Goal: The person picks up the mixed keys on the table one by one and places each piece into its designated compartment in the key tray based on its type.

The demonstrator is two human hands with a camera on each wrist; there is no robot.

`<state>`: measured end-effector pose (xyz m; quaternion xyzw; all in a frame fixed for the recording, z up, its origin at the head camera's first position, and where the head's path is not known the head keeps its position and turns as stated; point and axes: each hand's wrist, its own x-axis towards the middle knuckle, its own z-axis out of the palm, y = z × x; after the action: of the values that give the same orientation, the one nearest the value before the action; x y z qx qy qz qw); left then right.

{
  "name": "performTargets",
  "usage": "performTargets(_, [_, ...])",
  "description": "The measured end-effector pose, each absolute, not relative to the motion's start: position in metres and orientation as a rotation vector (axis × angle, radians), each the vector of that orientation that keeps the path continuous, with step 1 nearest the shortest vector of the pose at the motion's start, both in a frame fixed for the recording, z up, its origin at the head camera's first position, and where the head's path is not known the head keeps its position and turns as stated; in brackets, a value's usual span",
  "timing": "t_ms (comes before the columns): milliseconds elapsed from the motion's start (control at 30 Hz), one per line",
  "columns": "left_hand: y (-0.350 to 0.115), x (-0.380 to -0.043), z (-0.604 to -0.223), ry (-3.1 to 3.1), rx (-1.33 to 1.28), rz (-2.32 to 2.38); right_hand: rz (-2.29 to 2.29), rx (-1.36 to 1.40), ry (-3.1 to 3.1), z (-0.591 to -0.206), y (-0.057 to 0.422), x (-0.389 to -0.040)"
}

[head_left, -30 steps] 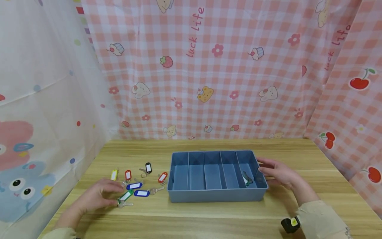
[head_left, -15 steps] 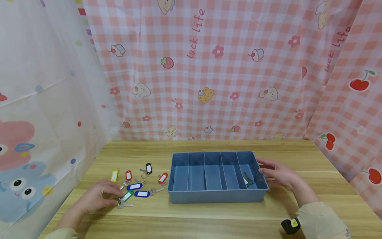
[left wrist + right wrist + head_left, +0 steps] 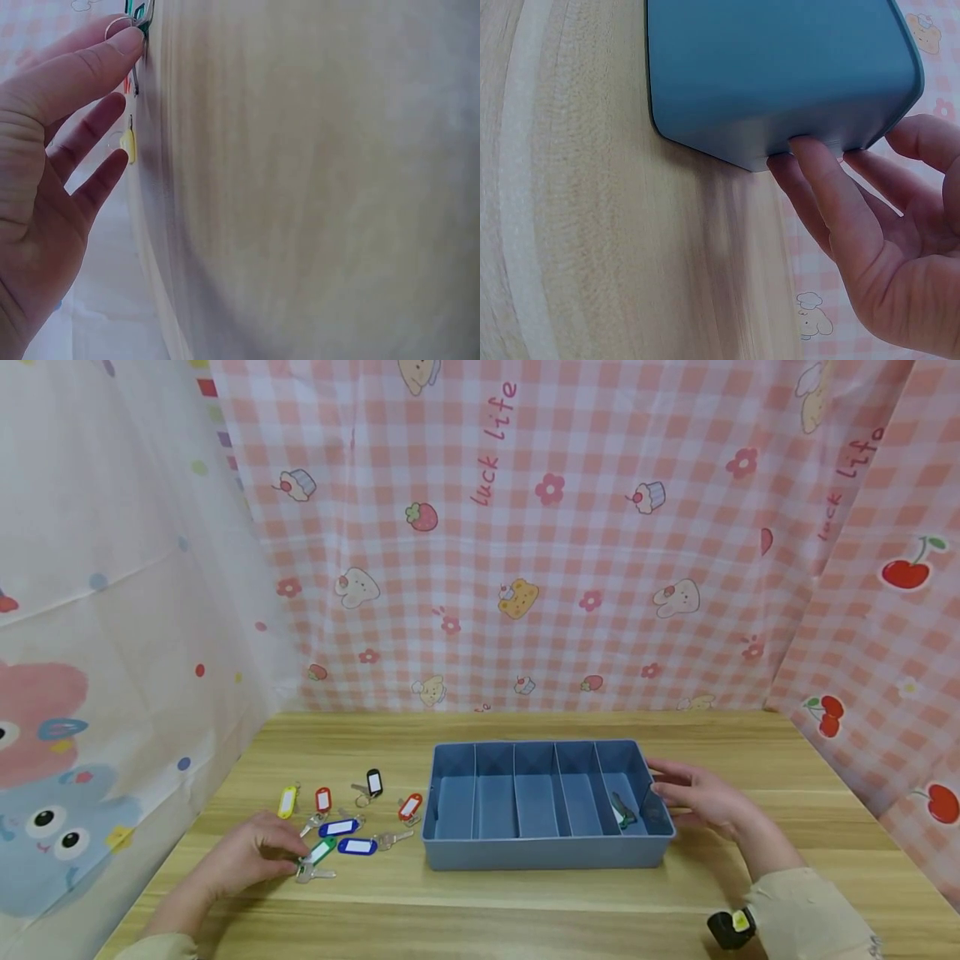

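In the head view my left hand [image 3: 251, 852] pinches the ring end of a key with a green tag [image 3: 321, 852], low over the table at the left. The left wrist view has the thumb and a finger [image 3: 71, 79] at its ring, the other fingers apart. A blue-grey tray [image 3: 547, 852] with five compartments stands in the middle. My right hand [image 3: 705, 797] rests against its right end; in the right wrist view the extended fingers [image 3: 829, 187] touch the outer wall. A green-tagged key [image 3: 621, 810] lies in the tray's rightmost compartment.
Around the left hand lie tagged keys: a yellow tag [image 3: 287, 802], a red tag [image 3: 323, 799], a black tag [image 3: 374, 782], two blue ones including this blue tag [image 3: 357, 846], and another red tag [image 3: 409, 807] beside the tray. Patterned cloths [image 3: 525, 527] hang behind the wooden table [image 3: 525, 902].
My left index finger has come down slightly onto the green-tagged key, uncovering more of the key by the red tag. The right hand and tray stay still.
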<state>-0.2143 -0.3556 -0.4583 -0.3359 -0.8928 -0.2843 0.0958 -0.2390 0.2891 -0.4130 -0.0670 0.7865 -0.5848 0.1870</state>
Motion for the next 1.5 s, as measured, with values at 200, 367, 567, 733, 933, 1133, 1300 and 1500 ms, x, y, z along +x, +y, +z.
performTargets(200, [-0.3563,-0.2148,-0.4585,-2.651,-1.012,-0.858,-1.635,-0.177,2.232,-0.4134,0.2891,-0.2387])
performTargets(367, [-0.3559,-0.2144,-0.4572,-2.674,-0.981,-0.871,-1.635,-0.175,2.239,-0.4136,0.2889,-0.2383])
performTargets(567, [-0.3558,-0.2133,-0.4584,-2.672,-0.961,-0.881,-1.624,-0.158,2.247,-0.4144,0.2888,-0.2386])
performTargets(733, [-0.3561,-0.2135,-0.4597,-2.653,-0.953,-0.907,-1.619,-0.159,2.249,-0.4149,0.2892,-0.2389])
performTargets(933, [-0.3551,-0.2134,-0.4594,-2.573,-0.972,-0.936,-1.618,-0.164,2.251,-0.4150,0.2897,-0.2392])
performTargets(1133, [-0.3541,-0.2112,-0.4578,-2.594,-0.902,-0.913,-1.628,-0.165,2.242,-0.4153,0.2896,-0.2395])
performTargets(1300, [-0.3532,-0.2099,-0.4564,-2.609,-0.856,-0.903,-1.628,-0.154,2.247,-0.4152,0.2891,-0.2394])
performTargets(1500, [-0.3517,-0.2091,-0.4535,-2.624,-0.799,-0.898,-1.625,-0.146,2.248,-0.4147,0.2888,-0.2392])
